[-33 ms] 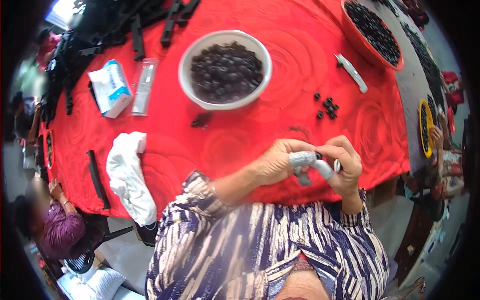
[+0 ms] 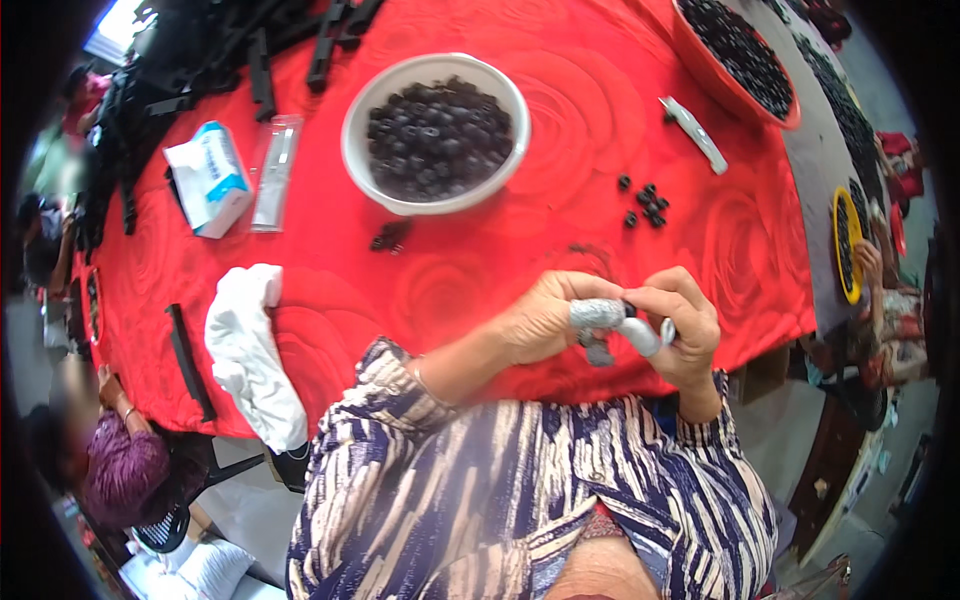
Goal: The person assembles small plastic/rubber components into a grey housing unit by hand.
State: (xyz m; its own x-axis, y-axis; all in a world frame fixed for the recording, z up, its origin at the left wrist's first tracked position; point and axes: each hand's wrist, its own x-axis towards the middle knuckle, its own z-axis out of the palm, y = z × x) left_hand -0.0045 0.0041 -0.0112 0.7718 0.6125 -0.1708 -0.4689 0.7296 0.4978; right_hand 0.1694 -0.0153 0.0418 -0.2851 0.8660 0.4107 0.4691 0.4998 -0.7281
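Note:
My left hand (image 2: 548,318) and my right hand (image 2: 682,325) meet over the near right part of the red-covered table. Between their fingertips is a small black part (image 2: 629,309), mostly hidden by the fingers. Silvery-grey wrapping covers a left finger, and pale wrapping covers a right finger. Both hands are closed in a pinch on the part. Beyond them lies a small group of black ring-like pieces (image 2: 651,207). A white bowl (image 2: 352,150) full of similar dark pieces stands further off to the left.
A red basin (image 2: 697,62) of black pieces stands far right, near a grey-white cutter (image 2: 697,135). At left lie a white cloth (image 2: 240,345), a black bar (image 2: 190,362), a blue-and-white box (image 2: 212,180) and a clear sleeve (image 2: 275,175). Other people sit around the table.
The view has shifted slightly, so the table things appear a little further left and up. Both hands stay together, pinching the small black part.

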